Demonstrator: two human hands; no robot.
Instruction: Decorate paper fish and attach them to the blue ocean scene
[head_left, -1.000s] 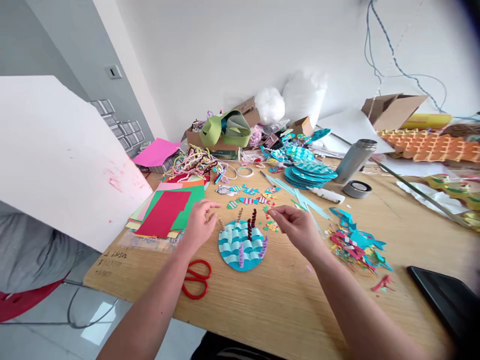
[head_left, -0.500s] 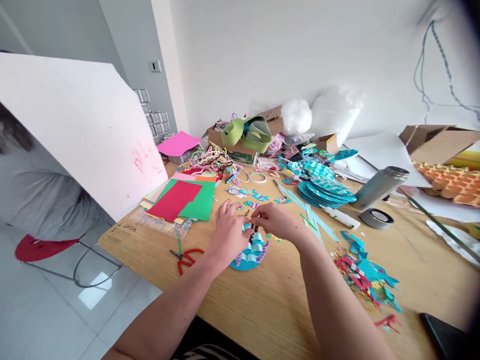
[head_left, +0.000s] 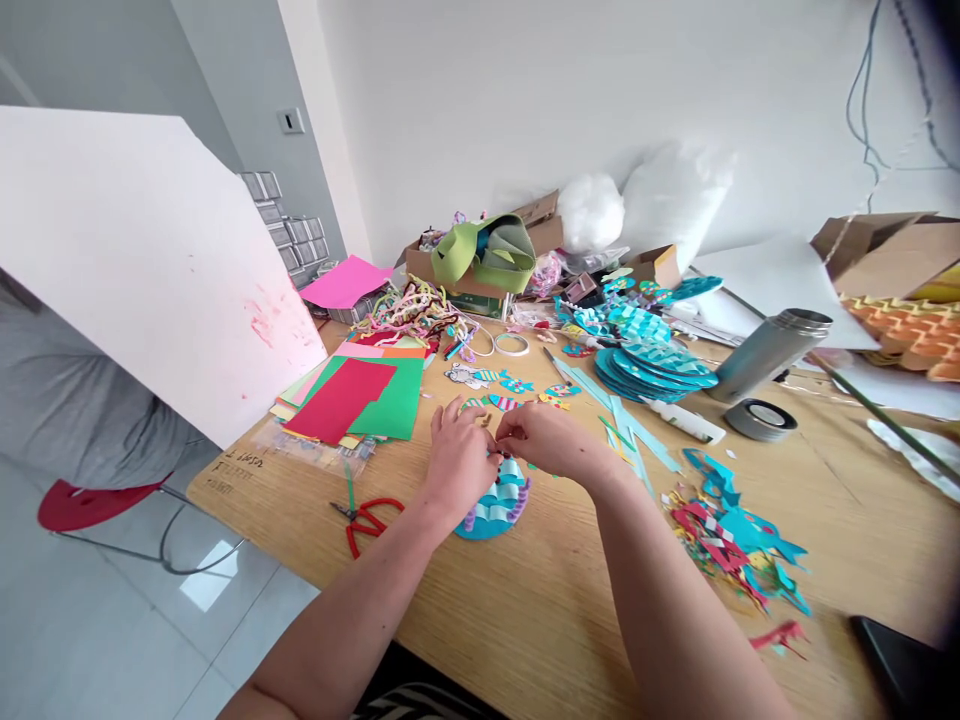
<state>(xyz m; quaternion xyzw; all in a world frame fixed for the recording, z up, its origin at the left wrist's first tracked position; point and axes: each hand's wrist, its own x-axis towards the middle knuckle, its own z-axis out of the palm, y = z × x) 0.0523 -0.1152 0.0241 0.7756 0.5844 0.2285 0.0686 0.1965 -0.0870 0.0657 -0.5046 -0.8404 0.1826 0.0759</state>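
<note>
My left hand (head_left: 461, 455) and my right hand (head_left: 546, 438) meet over the top of a round blue paper disc (head_left: 487, 530). The thumb and fingers of each are pinched on a short dark brown pipe cleaner, now almost wholly hidden by the fingertips. Pale blue wavy paper strips (head_left: 504, 492) cross the disc in rows, and curled purple pipe cleaners (head_left: 519, 503) edge its two sides. Just beyond the hands lie small paper fish (head_left: 516, 383), coloured in bright patterns. Red-handled pliers (head_left: 367, 520) rest left of my left forearm.
Coloured paper sheets (head_left: 352, 400) and a heap of pipe cleaners (head_left: 420, 315) lie back left. To the right are stacked blue discs (head_left: 652, 370), a glue bottle (head_left: 686, 420), a metal flask (head_left: 776, 355), tape (head_left: 761, 418) and paper scraps (head_left: 739, 540). A person sits behind a white board (head_left: 150, 240).
The view has shifted slightly. My fingertips have closed in together, and the brown pipe cleaner that showed between them is now mostly covered. The disc stays beneath my hands.
</note>
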